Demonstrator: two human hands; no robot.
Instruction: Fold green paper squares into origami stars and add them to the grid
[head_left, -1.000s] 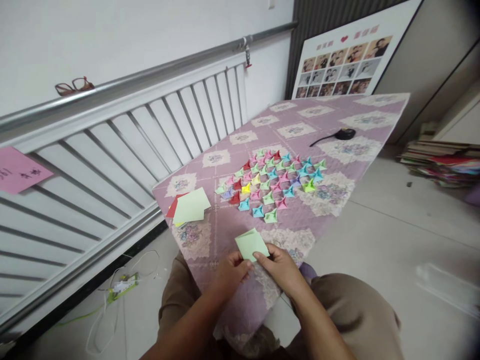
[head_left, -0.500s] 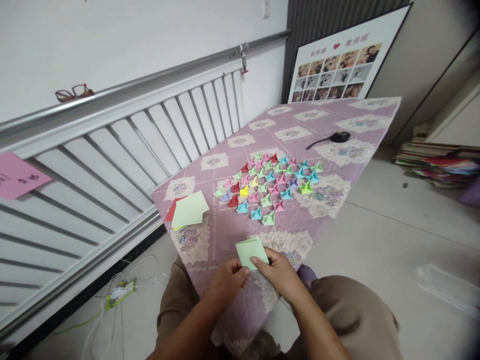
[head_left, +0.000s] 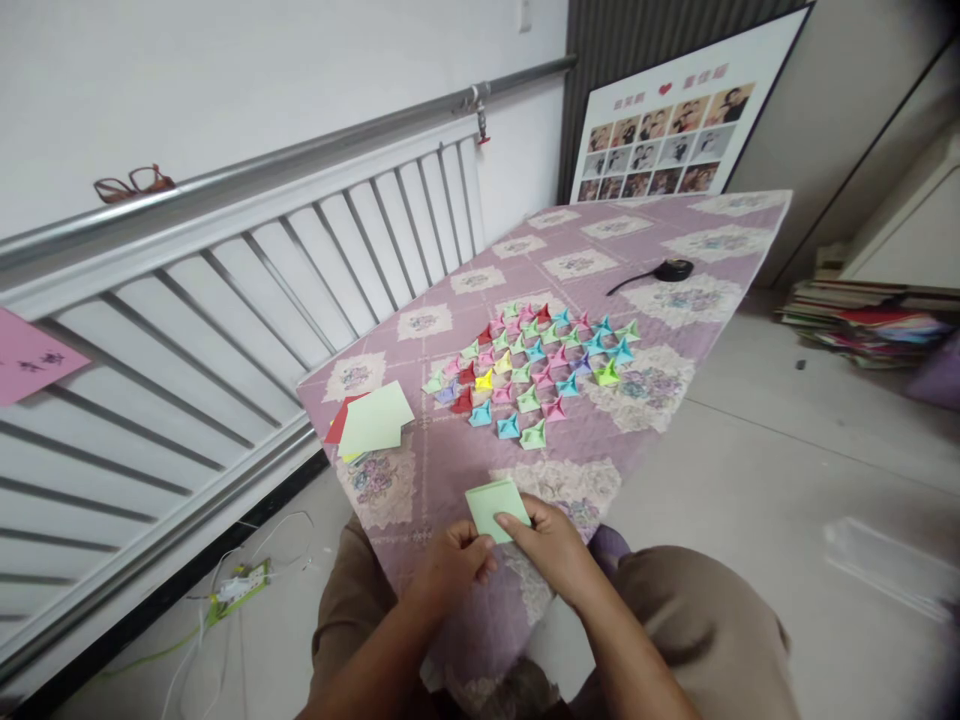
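A folded light green paper square [head_left: 495,505] is held above the near part of the cloth-covered table. My right hand [head_left: 551,545] pinches its right side, thumb lying across the front and fingers behind. At the lower left corner, my left hand [head_left: 459,560] has thumb and forefinger closed on the paper's edge. Beyond the hands, several small folded paper pieces [head_left: 528,399] in green, pink, blue, red and yellow stand in rows. Left of them lies a stack of paper sheets [head_left: 375,418], pale green on top, with red and yellow showing beneath.
A black tape-like coil [head_left: 673,270] with a loose strip lies far right on the purple tablecloth [head_left: 450,465]. A white radiator [head_left: 247,300] runs along the table's left side, with glasses [head_left: 135,184] on its pipe. A power strip [head_left: 238,590] and cables lie on the floor.
The whole view has shifted slightly. Both hands keep their hold on the green paper, with hardly any change in its folds or position.
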